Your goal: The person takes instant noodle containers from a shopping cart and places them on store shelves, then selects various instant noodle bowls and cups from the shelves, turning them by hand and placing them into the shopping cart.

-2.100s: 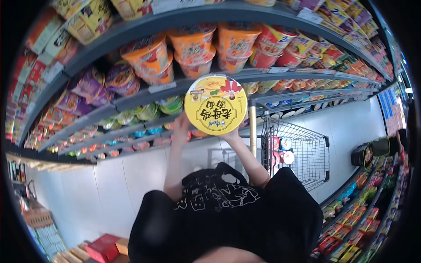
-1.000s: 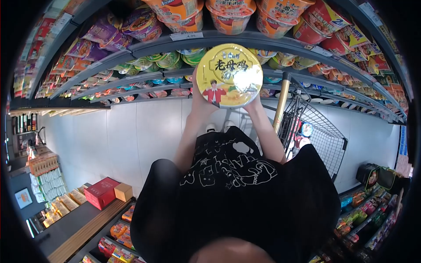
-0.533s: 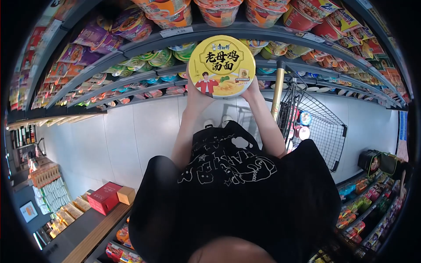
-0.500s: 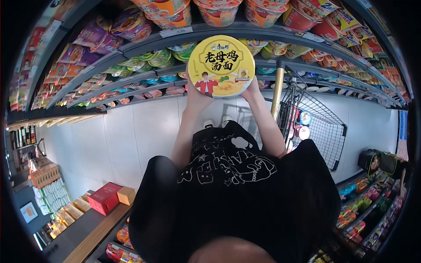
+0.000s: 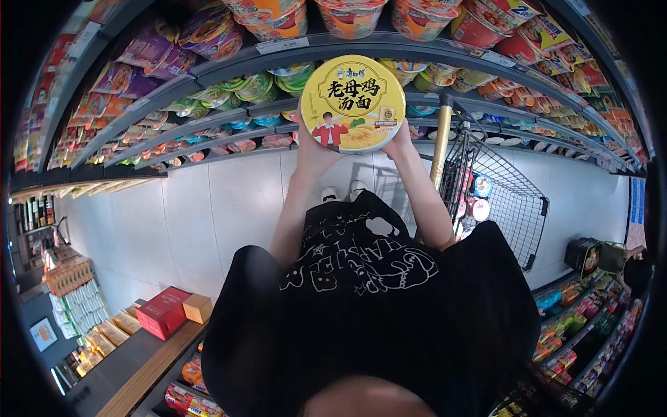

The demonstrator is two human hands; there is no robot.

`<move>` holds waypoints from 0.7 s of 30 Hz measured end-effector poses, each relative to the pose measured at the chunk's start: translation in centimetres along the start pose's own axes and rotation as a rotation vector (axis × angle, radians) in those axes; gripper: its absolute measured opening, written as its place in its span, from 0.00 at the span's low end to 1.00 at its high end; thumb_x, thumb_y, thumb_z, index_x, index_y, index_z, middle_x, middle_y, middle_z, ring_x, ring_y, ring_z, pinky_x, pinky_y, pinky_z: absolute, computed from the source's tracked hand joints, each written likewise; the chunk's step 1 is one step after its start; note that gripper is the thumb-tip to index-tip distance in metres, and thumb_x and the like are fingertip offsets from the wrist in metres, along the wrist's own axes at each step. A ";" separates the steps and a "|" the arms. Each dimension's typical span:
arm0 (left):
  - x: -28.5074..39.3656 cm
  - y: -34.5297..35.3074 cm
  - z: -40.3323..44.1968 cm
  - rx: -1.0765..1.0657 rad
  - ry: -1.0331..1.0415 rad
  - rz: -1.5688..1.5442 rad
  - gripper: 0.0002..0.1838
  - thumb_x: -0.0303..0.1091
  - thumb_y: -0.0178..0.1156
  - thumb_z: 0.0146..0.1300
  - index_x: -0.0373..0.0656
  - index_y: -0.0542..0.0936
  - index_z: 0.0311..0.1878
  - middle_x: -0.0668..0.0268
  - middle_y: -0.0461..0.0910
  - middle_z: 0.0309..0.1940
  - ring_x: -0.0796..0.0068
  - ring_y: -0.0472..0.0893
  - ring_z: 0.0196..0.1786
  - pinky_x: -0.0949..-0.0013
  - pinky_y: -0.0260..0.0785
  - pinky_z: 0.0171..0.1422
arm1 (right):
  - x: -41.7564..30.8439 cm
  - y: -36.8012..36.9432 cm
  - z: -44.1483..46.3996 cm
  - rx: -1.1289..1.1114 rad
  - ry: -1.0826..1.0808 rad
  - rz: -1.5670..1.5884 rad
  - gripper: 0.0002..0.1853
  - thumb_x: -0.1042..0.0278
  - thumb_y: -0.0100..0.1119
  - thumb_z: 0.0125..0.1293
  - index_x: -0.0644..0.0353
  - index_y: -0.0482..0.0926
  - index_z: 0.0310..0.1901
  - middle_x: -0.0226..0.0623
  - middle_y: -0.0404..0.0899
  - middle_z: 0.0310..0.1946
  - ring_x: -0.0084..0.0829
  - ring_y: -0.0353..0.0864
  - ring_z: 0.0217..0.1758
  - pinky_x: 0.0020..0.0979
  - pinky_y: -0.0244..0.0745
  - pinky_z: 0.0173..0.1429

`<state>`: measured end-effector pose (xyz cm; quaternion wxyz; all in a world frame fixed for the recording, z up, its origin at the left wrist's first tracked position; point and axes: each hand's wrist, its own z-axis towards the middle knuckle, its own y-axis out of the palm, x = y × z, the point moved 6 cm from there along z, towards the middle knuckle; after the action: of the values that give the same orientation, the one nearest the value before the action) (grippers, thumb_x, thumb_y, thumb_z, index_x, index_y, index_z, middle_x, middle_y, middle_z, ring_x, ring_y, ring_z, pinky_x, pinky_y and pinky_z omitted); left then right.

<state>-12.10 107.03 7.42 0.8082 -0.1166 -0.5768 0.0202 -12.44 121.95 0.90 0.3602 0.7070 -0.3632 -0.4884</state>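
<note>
A round yellow noodle tub (image 5: 352, 104) is held up in front of my chest, its printed lid facing me with the lettering upright. My left hand (image 5: 314, 149) grips the tub's left side, and my right hand (image 5: 398, 141) grips its right side. Both hands are partly hidden behind and under the tub, so most fingers do not show. Just beyond the tub is a shelf edge (image 5: 333, 50) with orange noodle tubs (image 5: 351, 17) above it and green-lidded tubs (image 5: 256, 87) on the level below.
A wire shopping cart (image 5: 511, 201) with several tubs inside stands at the right, its gold handle (image 5: 440, 142) near my right forearm. A red box (image 5: 164, 313) sits on a counter at lower left. Packet shelves (image 5: 566, 333) line the lower right; another person (image 5: 636, 271) is at the far right edge.
The yellow tub has turned from upside-down lettering to upright and moved nearer to my body, still between both hands. The view has shifted too. Over the last half second the tub barely moves.
</note>
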 end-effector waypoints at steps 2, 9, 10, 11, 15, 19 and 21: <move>0.2 -0.1 -0.2 0.001 -0.021 0.014 0.53 0.32 0.76 0.30 0.39 0.50 0.57 0.57 0.67 0.49 0.70 0.73 0.49 0.69 0.68 0.50 | 0.2 0.0 0.1 -0.035 0.008 0.007 0.26 0.53 0.44 0.62 0.62 0.62 0.57 0.43 0.65 0.56 0.39 0.65 0.58 0.40 0.61 0.60; 1.8 -0.4 -0.1 0.000 -0.023 -0.049 0.58 0.29 0.75 0.28 0.41 0.47 0.63 0.56 0.66 0.52 0.68 0.72 0.53 0.66 0.69 0.52 | 0.8 0.1 0.8 -0.477 0.116 0.280 0.26 0.54 0.44 0.62 0.63 0.63 0.56 0.44 0.65 0.55 0.40 0.65 0.58 0.41 0.61 0.60; 1.6 -0.5 -0.1 0.003 -0.023 -0.048 0.58 0.29 0.75 0.28 0.41 0.47 0.63 0.56 0.66 0.52 0.68 0.72 0.53 0.66 0.69 0.52 | 0.8 0.3 0.7 -0.510 0.126 0.314 0.26 0.54 0.44 0.62 0.63 0.63 0.56 0.44 0.65 0.55 0.40 0.65 0.57 0.41 0.61 0.60; 1.5 -0.5 -0.1 0.008 0.032 -0.026 0.58 0.29 0.75 0.28 0.41 0.47 0.63 0.56 0.66 0.52 0.68 0.72 0.53 0.67 0.69 0.53 | 0.8 0.5 0.5 -0.543 0.135 0.348 0.26 0.55 0.44 0.62 0.64 0.63 0.57 0.45 0.65 0.55 0.40 0.65 0.57 0.41 0.61 0.60; 0.9 -0.4 -0.1 -0.024 0.052 0.038 0.58 0.33 0.77 0.27 0.41 0.45 0.59 0.55 0.65 0.50 0.68 0.73 0.50 0.68 0.68 0.51 | 0.8 0.7 0.4 -0.582 0.145 0.372 0.25 0.56 0.43 0.62 0.63 0.62 0.57 0.46 0.65 0.55 0.41 0.65 0.57 0.42 0.61 0.60; 1.0 -0.4 -0.2 -0.013 0.047 0.018 0.58 0.32 0.77 0.27 0.41 0.45 0.60 0.56 0.65 0.50 0.68 0.72 0.51 0.67 0.69 0.51 | 0.8 0.4 0.6 -0.562 0.125 0.346 0.25 0.56 0.42 0.63 0.64 0.62 0.57 0.44 0.65 0.55 0.40 0.66 0.57 0.41 0.61 0.60; 0.0 -0.5 -0.4 0.019 -0.014 -0.048 0.59 0.31 0.76 0.26 0.40 0.48 0.63 0.56 0.66 0.53 0.67 0.71 0.55 0.68 0.67 0.54 | 0.8 0.1 0.7 -0.548 0.116 0.330 0.25 0.56 0.42 0.63 0.64 0.62 0.57 0.44 0.65 0.55 0.40 0.66 0.57 0.41 0.61 0.60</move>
<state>-11.77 106.48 7.43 0.8056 -0.0948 -0.5847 0.0073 -12.95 121.03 0.45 0.6316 0.5417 -0.3069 -0.4620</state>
